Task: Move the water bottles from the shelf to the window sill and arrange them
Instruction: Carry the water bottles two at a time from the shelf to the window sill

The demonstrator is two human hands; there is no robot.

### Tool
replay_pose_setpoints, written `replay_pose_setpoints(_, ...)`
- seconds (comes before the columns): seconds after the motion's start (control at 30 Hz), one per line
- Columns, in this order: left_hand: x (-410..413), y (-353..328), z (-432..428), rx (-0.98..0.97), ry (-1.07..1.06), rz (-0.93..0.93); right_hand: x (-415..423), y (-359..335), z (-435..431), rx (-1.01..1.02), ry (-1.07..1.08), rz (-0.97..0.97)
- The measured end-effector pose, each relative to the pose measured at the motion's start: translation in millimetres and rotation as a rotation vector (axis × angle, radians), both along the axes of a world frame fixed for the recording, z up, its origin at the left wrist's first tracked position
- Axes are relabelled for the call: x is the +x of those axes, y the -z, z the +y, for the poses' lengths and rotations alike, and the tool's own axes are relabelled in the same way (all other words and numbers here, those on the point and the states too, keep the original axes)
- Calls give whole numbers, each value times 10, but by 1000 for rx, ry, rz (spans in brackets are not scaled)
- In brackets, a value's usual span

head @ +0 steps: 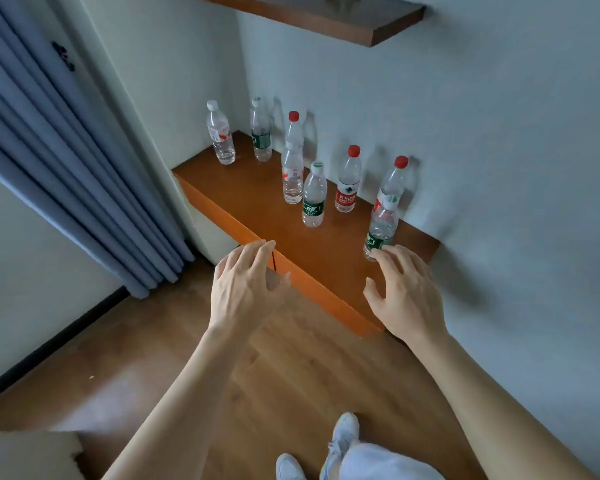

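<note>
Several clear water bottles stand upright on a low orange-brown wooden shelf point(257, 202) against the wall. The nearest one, a green-label bottle point(380, 226), stands at the shelf's right end, with a red-cap bottle point(394, 181) right behind it. Another green-label bottle point(314, 195) and a red-label bottle point(347, 181) stand mid-shelf. My right hand point(404, 292) hovers with spread fingers, its fingertips at the base of the nearest bottle, gripping nothing. My left hand point(245, 282) hangs with relaxed fingers over the shelf's front edge, empty.
A second wooden shelf point(326, 19) hangs higher on the wall. Blue curtains point(66, 174) fall to the wood floor point(187, 358) at the left. My legs and white shoes point(340, 441) show at the bottom. A pale object point(28, 455) sits bottom left.
</note>
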State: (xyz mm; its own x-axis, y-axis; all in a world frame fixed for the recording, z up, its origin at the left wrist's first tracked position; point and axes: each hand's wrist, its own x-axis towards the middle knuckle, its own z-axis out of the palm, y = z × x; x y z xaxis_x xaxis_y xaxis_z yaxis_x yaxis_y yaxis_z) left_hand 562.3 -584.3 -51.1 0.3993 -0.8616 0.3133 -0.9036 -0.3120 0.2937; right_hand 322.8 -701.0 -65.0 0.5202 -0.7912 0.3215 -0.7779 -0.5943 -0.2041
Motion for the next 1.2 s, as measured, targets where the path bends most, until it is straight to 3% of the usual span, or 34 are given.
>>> replay_pose_setpoints(0.37, 168, 420, -1202, 137, -15, 152, -245, 478, -944, 46, 208, -25)
replay_pose_setpoints(0.7, 333, 807, -1872, 183, -134, 433, -276, 902, -1563, 249, 208, -25)
replay_pose_setpoints(0.9, 501, 976, -2345, 153, -151, 604, 50, 1139, -1747, 541, 363, -205)
replay_pose_setpoints(1.0, 579, 1092, -2599, 125, -133, 697, 206, 1258, -1792, 657, 394, -396)
replay_pose_setpoints(1.2, 702, 1248, -2978, 79, -93, 823, 468, 1416, -1842, 724, 436, -662)
